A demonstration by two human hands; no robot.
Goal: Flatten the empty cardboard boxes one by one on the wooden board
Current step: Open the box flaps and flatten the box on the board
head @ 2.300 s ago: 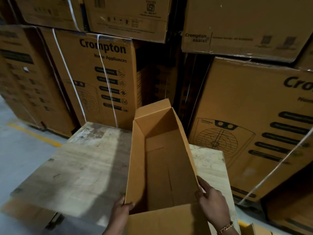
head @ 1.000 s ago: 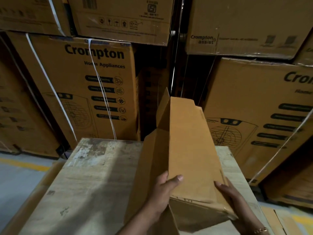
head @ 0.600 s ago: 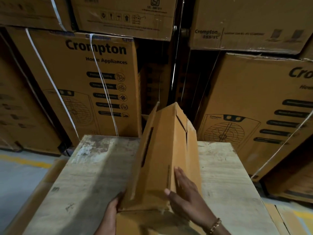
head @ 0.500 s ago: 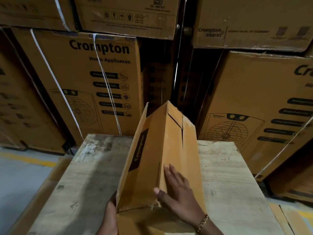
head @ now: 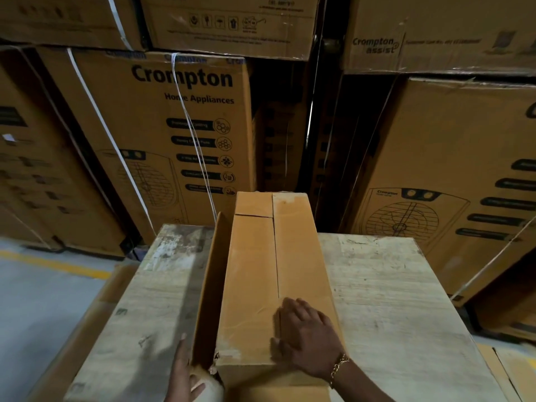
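Observation:
A long empty cardboard box (head: 261, 265) lies lengthwise on the wooden board (head: 385, 300), its seamed side facing up and its far end flaps closed. My right hand (head: 304, 340) rests flat, fingers spread, on the near end of the top panel. My left hand (head: 185, 375) touches the box's near left corner by the upright left side panel; its palm is partly cut off by the frame edge. The box's near end is hidden under my hands.
Tall stacks of printed appliance cartons (head: 185, 126) with white straps stand right behind the board. More cartons (head: 452, 181) lean at the right. Grey floor with a yellow line (head: 52, 265) lies to the left. Flat cardboard (head: 510, 372) shows at the lower right.
The box was open side up, then got turned over and tilted on edge. Now it lies lower with its seamed side up, my right hand pressing flat on top.

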